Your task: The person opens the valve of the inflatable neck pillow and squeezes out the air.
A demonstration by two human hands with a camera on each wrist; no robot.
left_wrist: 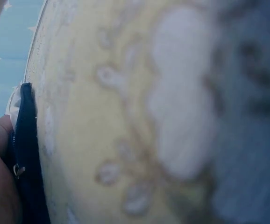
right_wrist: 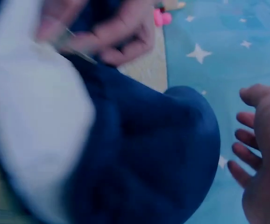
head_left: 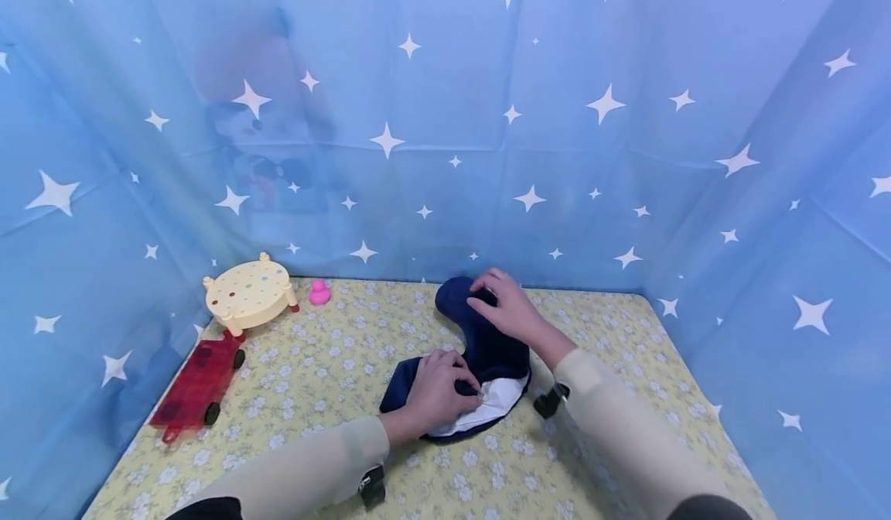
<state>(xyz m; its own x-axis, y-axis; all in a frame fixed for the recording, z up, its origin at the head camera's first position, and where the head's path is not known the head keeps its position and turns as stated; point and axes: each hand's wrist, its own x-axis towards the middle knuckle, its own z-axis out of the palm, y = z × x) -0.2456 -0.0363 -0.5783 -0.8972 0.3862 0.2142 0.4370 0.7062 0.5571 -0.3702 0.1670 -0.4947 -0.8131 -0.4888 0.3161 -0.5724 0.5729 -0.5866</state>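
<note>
A navy blue U-shaped neck pillow (head_left: 497, 346) lies on the table, its cover parted along a zipper so that white inner material (head_left: 503, 398) shows. My left hand (head_left: 438, 388) pinches the cover's edge beside this white part; the right wrist view shows those fingers blurred. A small metal zipper pull (left_wrist: 18, 171) hangs on the navy fabric in the left wrist view, close to the hand. Over the pillow's far arm is my right hand (head_left: 511, 307), its fingers loosely bent and holding nothing. The right wrist view has this hand (right_wrist: 266, 135) apart from the fabric.
On the left of the flowered tabletop (head_left: 299, 404) lies a red translucent cart (head_left: 196, 384) with black wheels. Behind it sits a cream dotted toy table (head_left: 249, 292), with a pink toy duck (head_left: 319, 293) beside it. Blue star-patterned curtains (head_left: 452, 118) enclose the table's back and sides.
</note>
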